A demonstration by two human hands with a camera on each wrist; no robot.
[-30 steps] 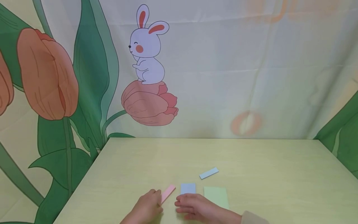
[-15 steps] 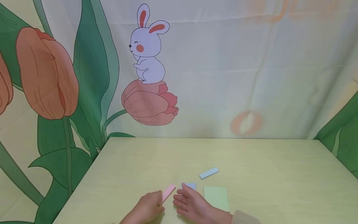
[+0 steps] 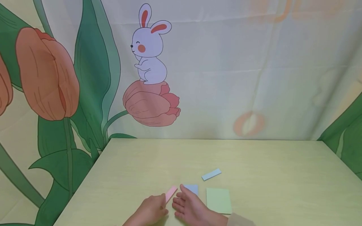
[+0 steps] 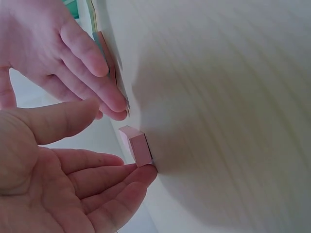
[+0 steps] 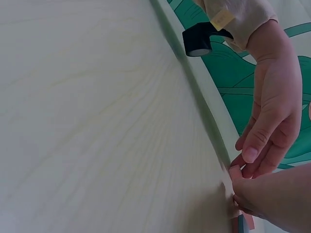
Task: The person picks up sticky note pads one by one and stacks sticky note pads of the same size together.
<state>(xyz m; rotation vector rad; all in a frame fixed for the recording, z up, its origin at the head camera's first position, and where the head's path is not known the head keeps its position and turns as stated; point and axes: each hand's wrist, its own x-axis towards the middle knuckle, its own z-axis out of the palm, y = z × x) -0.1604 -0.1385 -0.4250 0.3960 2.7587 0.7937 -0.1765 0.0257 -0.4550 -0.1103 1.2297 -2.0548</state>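
A thick pink strip pad, like sticky notes (image 3: 171, 193), lies slanted on the table in the head view. My left hand (image 3: 151, 207) is at its near end. In the left wrist view, the left fingertips (image 4: 146, 174) are against the end of the pink strip, and the thumb (image 4: 73, 119) stands apart from it. My right hand (image 3: 190, 205) has its fingers extended, palm turned toward the left hand. It partly covers a small blue square pad (image 3: 192, 188). Beside it on the right lies a larger pale green square pad (image 3: 219, 201).
A light blue strip pad (image 3: 211, 174) lies slanted behind the squares. The pale table (image 3: 268, 166) reaches back to a printed curtain (image 3: 215, 78) showing a rabbit and tulips. A dark wrist camera (image 5: 198, 41) is strapped on the left sleeve.
My right hand has turned, raising its thumb, and moved left toward the left hand. The left hand has shifted slightly right along the pink strip. The pads lie where they were.
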